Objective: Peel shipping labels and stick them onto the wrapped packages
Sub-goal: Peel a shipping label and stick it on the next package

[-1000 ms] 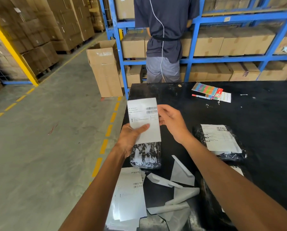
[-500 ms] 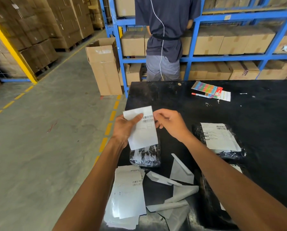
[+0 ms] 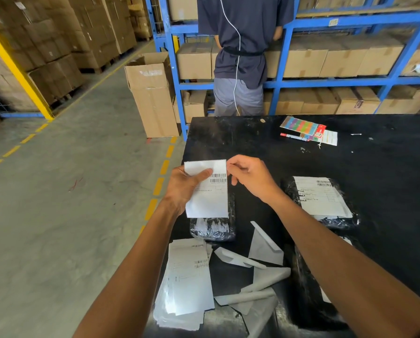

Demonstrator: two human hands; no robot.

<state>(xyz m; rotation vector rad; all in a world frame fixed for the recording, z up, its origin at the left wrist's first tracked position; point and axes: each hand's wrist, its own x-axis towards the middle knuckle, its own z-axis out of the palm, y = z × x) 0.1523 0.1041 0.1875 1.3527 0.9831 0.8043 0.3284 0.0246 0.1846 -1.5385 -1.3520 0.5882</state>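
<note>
A: What fills the scene?

B: A black tabletop (image 3: 265, 137). On it lies an unlabelled wrapped package (image 3: 212, 228); right of that package sits a labelled package (image 3: 323, 201), and nearer the viewer a label stack (image 3: 187, 276) and peeled backing scraps (image 3: 260, 269).

A: And the hands?

B: Just above the unlabelled package, the left hand (image 3: 184, 186) grips a shipping label (image 3: 210, 191), thumb across its face, steadying it. The right hand (image 3: 250, 176) pinches its top right corner, probably to start peeling the backing.

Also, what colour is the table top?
Black, with pale scuffs. The table is seen only in the head view.
</note>
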